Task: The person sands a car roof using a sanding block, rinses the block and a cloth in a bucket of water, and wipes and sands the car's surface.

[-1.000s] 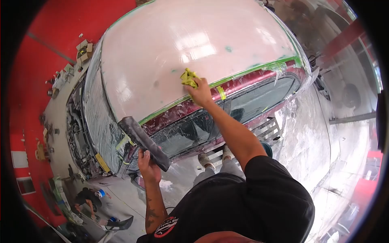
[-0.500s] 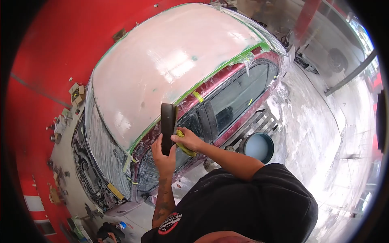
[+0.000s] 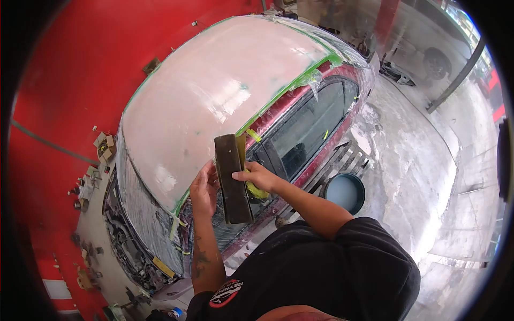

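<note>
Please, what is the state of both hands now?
Left hand: loosely open beside the dark block; contact unclear.
Right hand: closed on the block, with yellow cloth.

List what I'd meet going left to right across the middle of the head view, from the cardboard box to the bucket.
Cardboard box → left hand → long dark block → yellow-green cloth → bucket of cloudy liquid
</note>
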Motion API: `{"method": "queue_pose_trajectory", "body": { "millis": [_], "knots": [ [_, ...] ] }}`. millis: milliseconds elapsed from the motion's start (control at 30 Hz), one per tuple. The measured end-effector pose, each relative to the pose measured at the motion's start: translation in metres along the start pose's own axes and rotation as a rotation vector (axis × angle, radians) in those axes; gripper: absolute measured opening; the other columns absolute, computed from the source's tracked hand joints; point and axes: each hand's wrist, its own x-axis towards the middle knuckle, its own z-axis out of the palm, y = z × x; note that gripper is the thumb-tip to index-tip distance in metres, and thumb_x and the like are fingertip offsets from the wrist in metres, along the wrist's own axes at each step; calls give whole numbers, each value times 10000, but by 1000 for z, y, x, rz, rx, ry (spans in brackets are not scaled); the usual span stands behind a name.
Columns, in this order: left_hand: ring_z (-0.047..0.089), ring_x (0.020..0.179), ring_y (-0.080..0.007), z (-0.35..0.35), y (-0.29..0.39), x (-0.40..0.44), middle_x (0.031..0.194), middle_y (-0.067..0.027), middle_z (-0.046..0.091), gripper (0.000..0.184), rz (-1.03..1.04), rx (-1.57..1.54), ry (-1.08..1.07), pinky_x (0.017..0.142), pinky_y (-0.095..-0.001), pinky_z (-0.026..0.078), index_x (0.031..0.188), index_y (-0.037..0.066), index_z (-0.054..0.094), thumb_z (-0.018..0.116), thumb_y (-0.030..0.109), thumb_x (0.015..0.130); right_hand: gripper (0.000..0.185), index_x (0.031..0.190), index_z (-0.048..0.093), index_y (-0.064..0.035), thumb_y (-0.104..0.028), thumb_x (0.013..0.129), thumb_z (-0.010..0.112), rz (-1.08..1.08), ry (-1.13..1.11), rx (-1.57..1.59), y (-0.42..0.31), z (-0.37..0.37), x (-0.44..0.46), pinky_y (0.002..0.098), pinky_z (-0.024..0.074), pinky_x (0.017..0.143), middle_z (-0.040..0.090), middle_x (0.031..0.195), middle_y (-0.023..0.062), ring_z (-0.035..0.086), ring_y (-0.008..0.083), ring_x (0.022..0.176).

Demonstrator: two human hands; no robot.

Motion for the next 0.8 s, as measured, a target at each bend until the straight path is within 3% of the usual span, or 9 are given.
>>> {"method": "queue_pose_trajectory", "body": {
  "millis": [67,200,300,367,567,633,800],
  "knots": [
    [600,1240,-254,5,8,13,1410,-178,571,539,24,-94,-102,1036,-405,495,1495,-82,388,504,239,1078,501,1301,600,71,-268,943,692,116,-36,22,-8,2,-3,322,455,1023,676,1208,131,625,202,1122],
    [586,1260,-266,19,15,28,1394,-177,579,538,-17,-93,-241,1068,-432,480,1488,-62,396,529,241,1064,542,1288,609,69,-310,914,711,170,-107,24,-3,-4,0,323,461,1012,681,1202,130,636,200,1094],
    [574,1281,-278,15,6,37,1404,-172,570,533,-46,-140,-338,1087,-447,473,1486,1,402,554,265,1050,548,1242,633,75,-308,865,739,181,12,-72,-10,-9,-2,316,490,961,699,1144,129,657,195,1040],
    [581,1276,-285,37,16,32,1424,-156,554,546,-133,-508,-350,1085,-448,483,1497,74,386,588,270,1029,577,1239,625,78,-296,822,765,121,-151,78,-15,-19,-1,315,504,935,708,1101,123,672,195,999],
    [552,1305,-309,57,21,39,1469,-135,513,556,-48,-347,-327,1091,-486,478,1500,107,397,620,225,1004,515,1253,624,64,-265,874,742,114,-204,288,-14,-37,-3,324,565,872,716,1075,112,704,184,948],
    [582,1276,-303,64,24,42,1417,-133,545,484,-24,-324,-364,1087,-505,490,1424,114,418,627,231,1004,518,1237,633,70,-276,870,747,113,-227,341,-13,-43,-5,316,569,862,720,1066,114,709,180,931],
    [570,1289,-335,85,38,40,1439,-161,521,667,9,-253,-450,1097,-529,472,1527,148,302,666,160,969,517,1219,647,72,-315,887,731,140,-296,423,-9,-55,-10,319,582,835,735,1065,137,733,198,896]
  ]
}}
